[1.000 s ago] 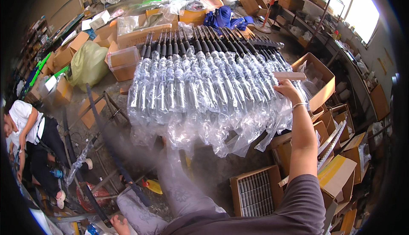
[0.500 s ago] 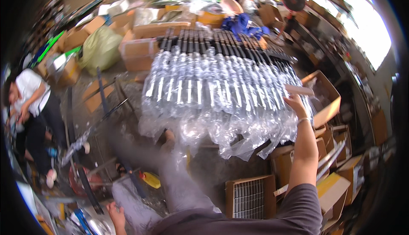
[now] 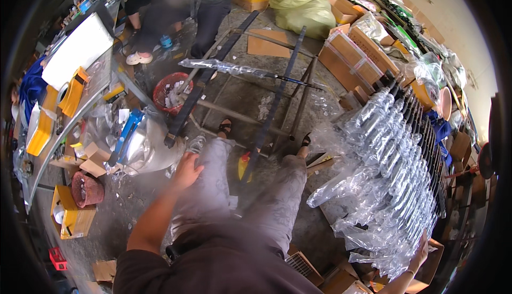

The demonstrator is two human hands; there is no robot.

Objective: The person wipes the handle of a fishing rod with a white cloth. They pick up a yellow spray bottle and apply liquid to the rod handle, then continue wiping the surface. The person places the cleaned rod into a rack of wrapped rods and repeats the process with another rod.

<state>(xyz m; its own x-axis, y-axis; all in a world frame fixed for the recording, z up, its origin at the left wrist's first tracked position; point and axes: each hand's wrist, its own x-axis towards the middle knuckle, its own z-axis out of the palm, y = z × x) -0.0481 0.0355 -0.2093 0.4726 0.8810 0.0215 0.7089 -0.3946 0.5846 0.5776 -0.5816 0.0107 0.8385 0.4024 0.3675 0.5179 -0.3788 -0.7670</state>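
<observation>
My left hand reaches down to the left, fingers apart, just short of a heap of clear plastic sleeves with a blue tool lying on it. Nothing is in that hand. My grey-trousered legs are below it. Far to the lower right, my right hand grips the plastic end of the nearest rod in a long row of black rods in clear bubble sleeves that slopes up to the right.
A black metal frame stand carries one wrapped rod. A red basket sits beside it. Another person stands at the top. Cardboard boxes, a green sack and a cluttered bench surround me.
My view has swung from the row of wrapped rods down and left to the floor and bench. My right hand stays at the rods' near end; my left hand now shows by the plastic heap.
</observation>
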